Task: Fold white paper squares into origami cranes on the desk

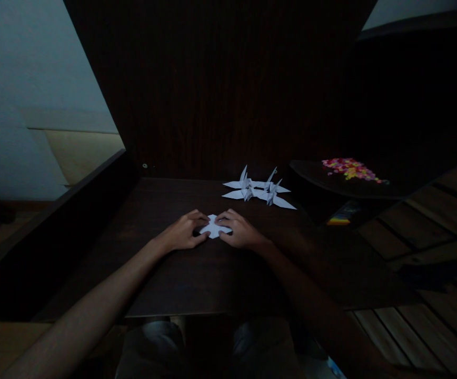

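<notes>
A small folded piece of white paper (213,228) lies on the dark wooden desk (189,284), between my two hands. At its left edge my left hand (185,230) grips it, with the thumb at the near side and the fingertips at the far side. My right hand (239,230) holds the right edge in much the same way, its fingers curled. Beyond my hands, a little to the right, several white folded paper cranes (252,193) stand close together with pointed wings and upright tips.
On a dark curved shelf (311,171) at the right lies a heap of small pink, red and yellow pieces (350,169). Below it sits a colourful packet (339,220). A dark panel (228,89) rises behind the desk, and a raised side board (62,216) borders the left.
</notes>
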`<state>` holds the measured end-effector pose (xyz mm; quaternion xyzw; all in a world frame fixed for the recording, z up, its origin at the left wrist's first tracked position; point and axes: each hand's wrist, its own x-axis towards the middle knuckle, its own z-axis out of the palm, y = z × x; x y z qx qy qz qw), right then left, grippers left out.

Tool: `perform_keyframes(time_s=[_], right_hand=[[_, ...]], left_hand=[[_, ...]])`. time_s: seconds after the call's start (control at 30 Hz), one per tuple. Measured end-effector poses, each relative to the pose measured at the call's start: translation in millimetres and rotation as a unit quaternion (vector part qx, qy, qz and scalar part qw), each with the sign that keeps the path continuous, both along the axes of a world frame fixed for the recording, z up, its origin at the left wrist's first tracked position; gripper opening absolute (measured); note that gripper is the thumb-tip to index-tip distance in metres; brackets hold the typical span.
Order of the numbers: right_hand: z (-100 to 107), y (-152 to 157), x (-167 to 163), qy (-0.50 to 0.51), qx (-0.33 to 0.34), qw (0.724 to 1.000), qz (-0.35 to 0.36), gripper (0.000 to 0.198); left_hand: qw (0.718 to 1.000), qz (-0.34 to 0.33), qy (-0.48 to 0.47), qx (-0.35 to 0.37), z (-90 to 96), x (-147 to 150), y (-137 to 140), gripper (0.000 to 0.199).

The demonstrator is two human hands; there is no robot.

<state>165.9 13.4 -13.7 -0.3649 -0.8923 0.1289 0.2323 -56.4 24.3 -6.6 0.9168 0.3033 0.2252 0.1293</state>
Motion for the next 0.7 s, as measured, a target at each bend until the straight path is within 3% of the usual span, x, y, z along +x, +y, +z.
perform_keyframes(time_s=[0.13,0.23,0.7], right_hand=[[4.7,-1.3,5.7,-0.003,-0.013,1.000,0.011,0.040],[5.5,-1.6,7.4,-0.010,-0.009,1.000,0.016,0.042],[3.1,0.9,5.7,-0.008,-0.001,1.000,0.014,0.028]], left_hand=[[1.000,-0.030,0.003,-0.007,1.0,-4.7,0.9,0.040],[0.999,-0.040,0.008,-0.003,-0.1,-6.9,2.9,0.037],[1.000,-0.023,0.005,-0.007,0.9,-2.7,1.2,0.030]])
